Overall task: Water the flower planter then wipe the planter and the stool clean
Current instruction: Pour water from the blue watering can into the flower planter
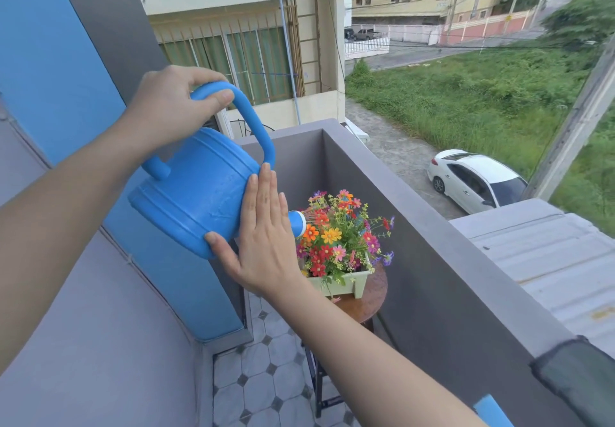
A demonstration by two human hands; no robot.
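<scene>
A blue watering can (199, 193) is tipped forward over the flowers, its rose (298, 223) spraying thin jets of water. My left hand (173, 103) grips the can's looped handle from above. My right hand (263, 237) lies flat against the can's side and bottom edge, steadying it. Below the rose stands a pale green planter (346, 282) full of colourful flowers (336, 237). The planter rests on a round brown wooden stool (366, 303) with dark legs, in the balcony's far corner.
A grey balcony wall (432, 243) runs along the right and far side. The floor has grey tiles (263, 373). A dark cloth (579, 376) hangs on the wall's top at lower right, with a blue object (492, 410) beside it. A blue wall (50, 60) stands left.
</scene>
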